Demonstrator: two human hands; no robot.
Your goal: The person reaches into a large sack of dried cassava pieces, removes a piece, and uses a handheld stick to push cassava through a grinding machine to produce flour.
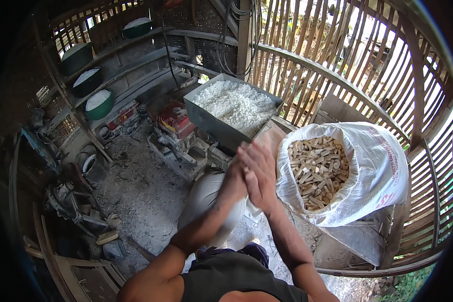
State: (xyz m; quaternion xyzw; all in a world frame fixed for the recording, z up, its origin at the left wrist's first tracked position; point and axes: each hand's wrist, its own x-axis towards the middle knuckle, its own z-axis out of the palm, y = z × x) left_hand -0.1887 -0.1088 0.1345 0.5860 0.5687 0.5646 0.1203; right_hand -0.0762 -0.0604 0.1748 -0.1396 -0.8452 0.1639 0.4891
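place: rural processing shed | evidence: bamboo-slat walls (337, 55), engine-driven mill (178, 123), hopper (206, 118), sack (382, 166)

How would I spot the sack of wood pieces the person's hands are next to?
Find the slatted bamboo wall on the right. In front of it, right of the pressed-together hands, stands the white woven sack. Unlike the metal hopper of white shreds, it brims with pale rectangular sticks.

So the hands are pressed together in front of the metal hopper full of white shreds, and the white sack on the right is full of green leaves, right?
Not quite. The white sack holds pale tan cut blocks, not green leaves, as the head view shows. The rest stands: the left hand and right hand are pressed together in front of the metal hopper of white shreds.
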